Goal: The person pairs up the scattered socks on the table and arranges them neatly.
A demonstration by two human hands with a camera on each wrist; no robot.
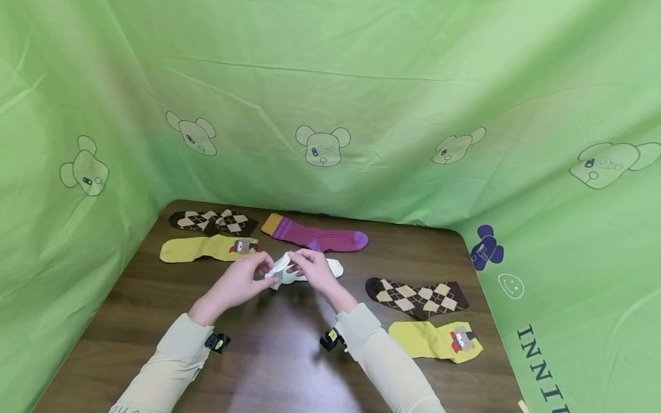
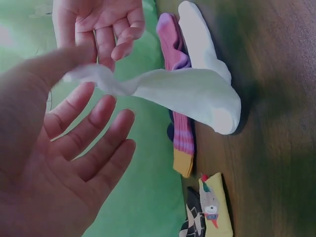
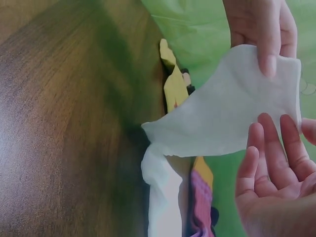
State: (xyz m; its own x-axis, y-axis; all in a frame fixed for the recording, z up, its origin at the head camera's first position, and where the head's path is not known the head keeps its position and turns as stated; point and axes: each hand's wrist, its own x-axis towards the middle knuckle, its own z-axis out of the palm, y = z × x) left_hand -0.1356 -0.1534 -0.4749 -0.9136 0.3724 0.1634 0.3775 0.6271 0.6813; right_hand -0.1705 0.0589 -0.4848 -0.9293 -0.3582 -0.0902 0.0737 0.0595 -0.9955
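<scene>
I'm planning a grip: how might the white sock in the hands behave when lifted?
The white sock would likely droop: its fabric bends and twists. It seems light, since fingertips hold it up. Breakage seems unlikely: it's cloth.

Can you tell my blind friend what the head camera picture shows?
A person's left hand and right hand hold a white cloth sock above a brown wooden table. Around them lie another white sock, two brown-and-cream argyle socks, two yellow animal-print socks and an orange-cuffed magenta sock. Green cloth hangs behind.
</scene>
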